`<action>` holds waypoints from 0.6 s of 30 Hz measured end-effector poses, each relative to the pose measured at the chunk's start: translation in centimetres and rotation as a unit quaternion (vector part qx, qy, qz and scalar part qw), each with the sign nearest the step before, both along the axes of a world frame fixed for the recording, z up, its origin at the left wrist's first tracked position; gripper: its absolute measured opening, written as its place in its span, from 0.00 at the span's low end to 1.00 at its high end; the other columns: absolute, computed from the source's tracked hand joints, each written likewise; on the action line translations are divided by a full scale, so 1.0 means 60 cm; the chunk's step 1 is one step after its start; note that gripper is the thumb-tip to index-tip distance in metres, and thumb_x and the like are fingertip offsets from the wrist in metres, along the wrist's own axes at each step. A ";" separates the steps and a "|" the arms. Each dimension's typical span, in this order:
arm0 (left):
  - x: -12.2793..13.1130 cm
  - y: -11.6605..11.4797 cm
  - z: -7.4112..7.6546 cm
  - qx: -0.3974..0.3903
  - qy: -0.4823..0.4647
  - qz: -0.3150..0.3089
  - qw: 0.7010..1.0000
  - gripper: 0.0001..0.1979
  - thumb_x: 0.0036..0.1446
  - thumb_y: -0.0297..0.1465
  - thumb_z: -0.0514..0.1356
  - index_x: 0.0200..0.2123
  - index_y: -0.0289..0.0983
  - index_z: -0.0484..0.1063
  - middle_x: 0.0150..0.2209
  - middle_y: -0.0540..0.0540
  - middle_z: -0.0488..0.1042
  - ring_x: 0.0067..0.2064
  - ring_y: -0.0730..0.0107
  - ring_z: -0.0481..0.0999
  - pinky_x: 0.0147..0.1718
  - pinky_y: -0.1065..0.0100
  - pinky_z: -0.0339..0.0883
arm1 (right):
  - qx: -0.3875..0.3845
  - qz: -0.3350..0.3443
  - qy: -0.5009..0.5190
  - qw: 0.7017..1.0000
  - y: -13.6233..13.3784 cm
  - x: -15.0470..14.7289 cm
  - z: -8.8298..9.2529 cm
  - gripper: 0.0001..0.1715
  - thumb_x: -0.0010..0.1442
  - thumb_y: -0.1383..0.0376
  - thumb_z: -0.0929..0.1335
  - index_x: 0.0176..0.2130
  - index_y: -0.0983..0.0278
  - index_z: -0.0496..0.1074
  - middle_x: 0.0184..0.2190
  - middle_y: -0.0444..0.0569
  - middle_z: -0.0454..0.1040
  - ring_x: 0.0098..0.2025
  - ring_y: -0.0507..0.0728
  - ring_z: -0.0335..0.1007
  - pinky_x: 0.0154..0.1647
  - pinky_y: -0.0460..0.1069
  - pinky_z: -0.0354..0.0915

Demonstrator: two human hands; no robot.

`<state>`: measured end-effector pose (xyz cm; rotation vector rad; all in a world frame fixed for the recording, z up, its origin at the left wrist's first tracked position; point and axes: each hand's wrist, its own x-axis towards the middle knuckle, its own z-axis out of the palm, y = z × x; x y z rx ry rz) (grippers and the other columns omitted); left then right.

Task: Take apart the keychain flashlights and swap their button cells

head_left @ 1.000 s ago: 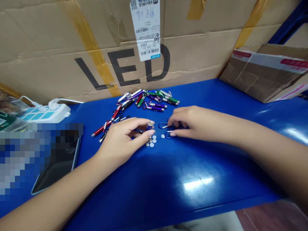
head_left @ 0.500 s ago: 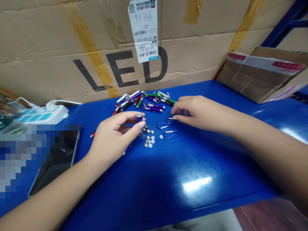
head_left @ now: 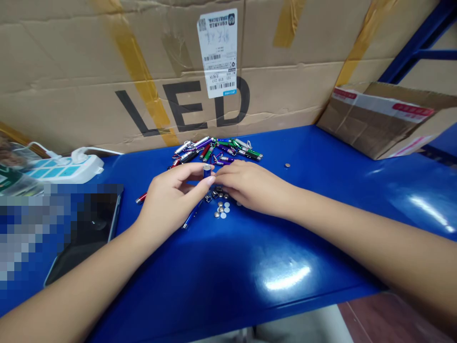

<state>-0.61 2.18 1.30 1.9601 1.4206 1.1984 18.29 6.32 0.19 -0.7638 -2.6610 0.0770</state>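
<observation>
Upright between the thumb and fingers of my left hand (head_left: 174,188) is a short blue metal tube with a silver top (head_left: 207,170), like part of a small keychain flashlight. My right hand (head_left: 250,186) is right beside it, fingers bent and closed near the tube. Whatever its fingertips hold is hidden. Below both hands lie several button cells (head_left: 216,215), white round discs (head_left: 223,216) and small dark metal pieces (head_left: 214,194). A slim blue tube (head_left: 191,218) lies partly under my left hand. Blue carabiners seen earlier are covered by my right hand.
Behind the hands is a pile of coloured keychain flashlights (head_left: 205,151). One more cell (head_left: 287,165) lies to the right. A phone (head_left: 85,233) and a power strip (head_left: 67,167) are at left. An open cardboard box (head_left: 367,119) stands at right; a large carton (head_left: 285,90) forms the back.
My right hand has moved left from beside the carabiners to the tube, uncovering a cell on the right. My left hand stays nearly in place, still gripping the tube. The view has shifted slightly.
</observation>
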 end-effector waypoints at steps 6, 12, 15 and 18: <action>0.001 0.001 0.000 0.007 0.002 -0.002 1.000 0.14 0.53 0.37 0.64 0.42 0.37 0.77 0.39 0.46 0.80 0.37 0.68 0.79 0.37 0.69 0.76 | 0.017 0.031 -0.034 0.999 0.014 -0.002 -0.015 0.16 0.62 0.72 0.63 0.46 0.63 0.76 0.44 0.51 0.77 0.42 0.57 0.70 0.44 0.52 0.62; -0.001 0.000 0.000 0.009 0.014 -0.004 1.000 0.14 0.54 0.38 0.64 0.42 0.37 0.77 0.39 0.47 0.80 0.36 0.70 0.78 0.36 0.71 0.75 | -0.005 0.001 0.000 1.000 0.016 0.003 -0.016 0.12 0.61 0.72 0.64 0.41 0.65 0.77 0.40 0.53 0.76 0.42 0.57 0.71 0.45 0.52 0.64; -0.001 0.000 0.000 0.018 0.044 -0.023 0.999 0.13 0.55 0.37 0.63 0.42 0.38 0.77 0.39 0.47 0.80 0.37 0.70 0.78 0.35 0.72 0.74 | -0.031 -0.030 0.101 0.994 0.010 0.009 -0.010 0.10 0.58 0.73 0.66 0.41 0.68 0.74 0.38 0.53 0.75 0.40 0.56 0.71 0.42 0.51 0.66; -0.002 0.001 -0.003 0.035 0.086 -0.058 0.994 0.11 0.57 0.36 0.62 0.41 0.39 0.77 0.39 0.48 0.79 0.37 0.70 0.78 0.34 0.73 0.74 | -0.101 -0.061 0.240 0.964 -0.001 0.020 0.002 0.08 0.56 0.71 0.68 0.39 0.67 0.72 0.36 0.49 0.76 0.35 0.53 0.72 0.38 0.49 0.68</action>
